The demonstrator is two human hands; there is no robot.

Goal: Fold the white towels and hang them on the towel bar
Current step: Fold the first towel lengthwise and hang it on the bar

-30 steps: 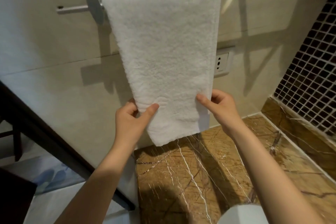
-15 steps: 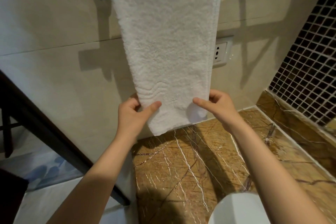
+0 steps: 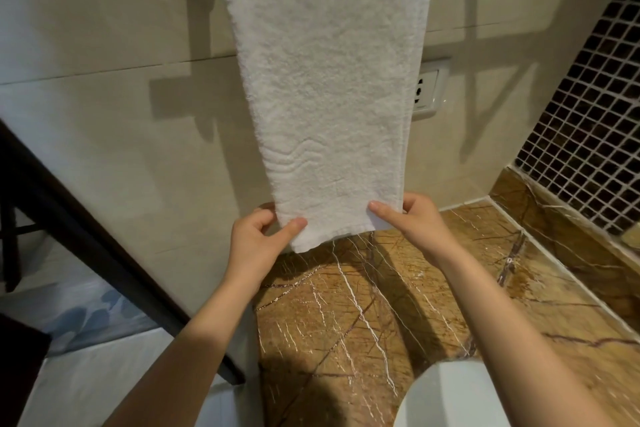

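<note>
Beige tiled wall fills most of what I can see from here, with hard shadows thrown across it; against it hangs the white towel, folded into one long narrow strip that drops straight down the middle of the wall; its upper end runs past the top of the view, so I cannot tell what it hangs from; a wavy band is woven into the pile near its lower end. Below it lies the brown marble surface, glossy and crossed by pale veins; the towel's bottom hem hangs just above the back of this surface, apart from it. To the right a wall of small dark mosaic tiles with pale grout meets the marble at a raised marble kerb. On the left a dark slanting frame cuts across the lower wall. A rounded white basin shows at the bottom edge, beside the right forearm. Both hands are on the towel's lower corners: the left hand pinches the left corner, thumb on the front and fingers curled behind; the right hand grips the right corner the same way, thumb pressed flat on the face of the cloth. A pale wall socket sits just beside the towel's right edge.
</note>
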